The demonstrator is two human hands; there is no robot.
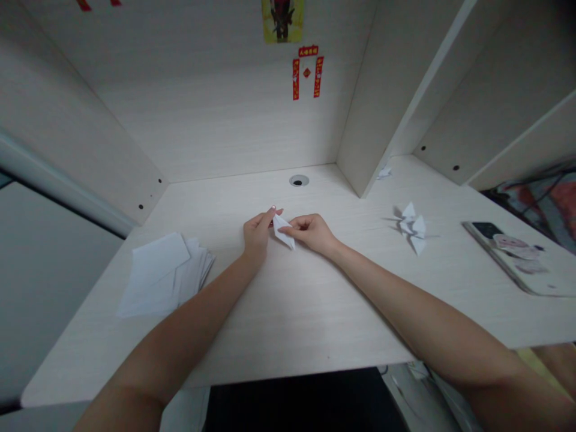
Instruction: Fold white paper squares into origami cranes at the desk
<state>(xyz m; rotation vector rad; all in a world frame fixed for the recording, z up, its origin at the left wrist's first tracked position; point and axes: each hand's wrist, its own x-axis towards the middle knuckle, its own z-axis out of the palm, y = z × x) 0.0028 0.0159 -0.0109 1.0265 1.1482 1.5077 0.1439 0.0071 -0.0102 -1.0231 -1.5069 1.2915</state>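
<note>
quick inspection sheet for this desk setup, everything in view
surface: pale wood-grain desk, round cable hole near the back
job's things: folded white paper between both hands; stack of white paper sheets to the left
clutter: folded paper crane, paper scrap, phone with stickers, all to the right
grip: left hand and right hand both pinch the folded white paper
cables: dark cables beyond the desk's right side
surroundings: shelf panel, red paper decorations and poster on the back panel
</note>
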